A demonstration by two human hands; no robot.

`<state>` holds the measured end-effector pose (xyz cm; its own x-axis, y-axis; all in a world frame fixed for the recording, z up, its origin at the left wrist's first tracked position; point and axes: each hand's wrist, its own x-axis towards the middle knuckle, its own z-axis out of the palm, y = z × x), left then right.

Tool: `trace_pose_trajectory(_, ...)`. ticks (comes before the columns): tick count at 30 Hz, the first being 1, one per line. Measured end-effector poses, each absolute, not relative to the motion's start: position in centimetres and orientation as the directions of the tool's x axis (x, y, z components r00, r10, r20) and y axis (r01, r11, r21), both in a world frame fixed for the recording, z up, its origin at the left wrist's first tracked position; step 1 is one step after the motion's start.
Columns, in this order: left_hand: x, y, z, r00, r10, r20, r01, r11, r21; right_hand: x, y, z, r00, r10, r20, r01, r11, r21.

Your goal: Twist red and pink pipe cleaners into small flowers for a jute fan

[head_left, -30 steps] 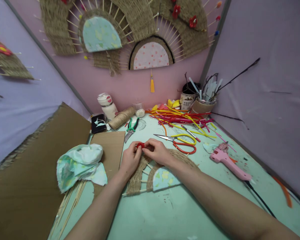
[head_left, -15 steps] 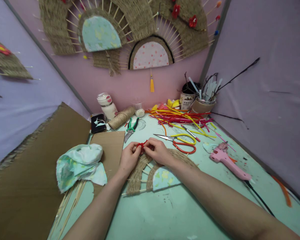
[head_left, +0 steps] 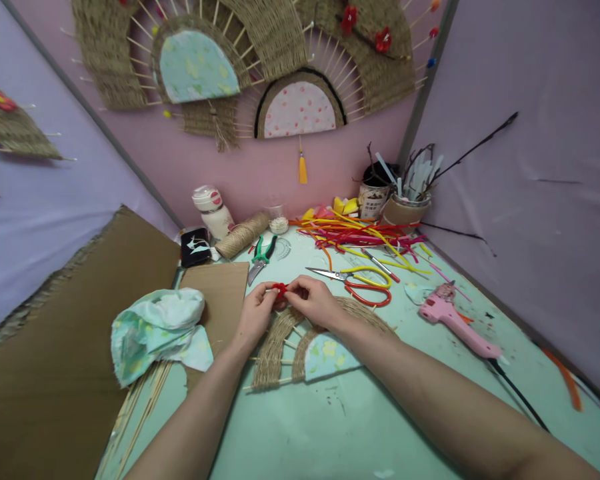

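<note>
Between the fingertips of both hands is a small red pipe-cleaner piece (head_left: 281, 291), bent into a looped, flower-like shape. My left hand (head_left: 258, 309) pinches it from the left, and my right hand (head_left: 312, 301) pinches its right side. Beneath the hands lies a woven twine fan (head_left: 270, 360) on thin sticks, with a pale green patterned fabric half-circle (head_left: 333, 355) at its middle. My right wrist and forearm pass over part of the fan. Just beyond the right hand rest scissors (head_left: 365, 283) with one yellow and one orange handle.
Green-handled pruners (head_left: 263, 259), a twine roll (head_left: 243, 236) and a white bottle (head_left: 214, 213) stand or lie behind. Coloured pipe cleaners (head_left: 360, 233) are heaped at the back. A pink glue gun (head_left: 460, 327) lies right; crumpled fabric (head_left: 157, 333) and cardboard (head_left: 70, 347) are left.
The red piece has turned slightly between my fingers and now looks rounder. Both hands stay at nearly the same place; the view has shifted a little.
</note>
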<state>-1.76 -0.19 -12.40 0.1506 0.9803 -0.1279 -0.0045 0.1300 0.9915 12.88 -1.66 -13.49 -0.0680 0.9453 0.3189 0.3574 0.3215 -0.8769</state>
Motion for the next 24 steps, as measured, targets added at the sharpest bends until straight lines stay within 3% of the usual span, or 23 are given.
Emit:
trace_pose_trajectory(9, -1.57, -0.74, -11.77, 0.205, 0.978, 0.031, 0.1, -0.052, 0.994, 12.74, -1.7, -13.61, -0.08, 0.952, 0.297, 0.371, 0.305, -0.877)
trace_pose_trajectory(19, -1.8, -0.37, -12.55, 0.174, 0.982, -0.071, 0.132, 0.049, 0.99, 12.78, -1.56, -13.58, -0.027, 0.954, 0.299, 0.385, 0.286, -0.877)
trace_pose_trajectory(24, -1.84, -0.46, -12.23, 0.161, 0.987, -0.007, 0.208, -0.027, 0.978, 12.8, -1.64, -13.56, -0.036, 0.955, 0.295, 0.375, 0.287, -0.882)
